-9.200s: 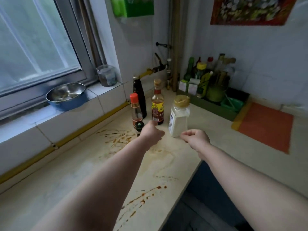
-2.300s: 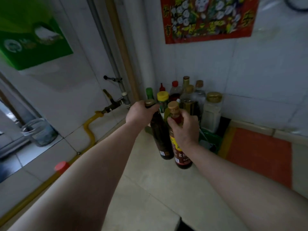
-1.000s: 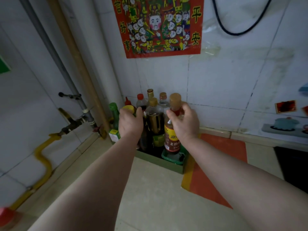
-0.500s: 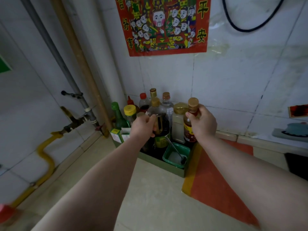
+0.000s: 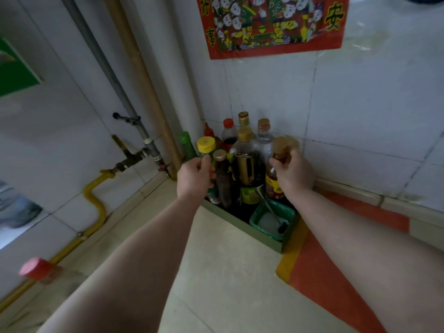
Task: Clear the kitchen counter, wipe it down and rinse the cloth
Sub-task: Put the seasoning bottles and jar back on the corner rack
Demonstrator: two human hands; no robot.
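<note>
My left hand is curled against the neck of a dark sauce bottle with a gold cap, which stands at the front left of a green tray in the counter's corner. My right hand grips the neck of a brown-capped bottle with a red and yellow label, held upright at the tray's right side, its base behind a small green tub. Several other condiment bottles fill the tray behind them. No cloth is in view.
The small green tub with a spoon sits in the tray's front right corner. An orange mat lies to the right. A red-capped bottle stands at the lower left by the yellow gas pipe. Beige counter lies under my arms.
Both hands carried their bottles from the counter to the corner tray. Over the last half second both bottles sank lower among the others.
</note>
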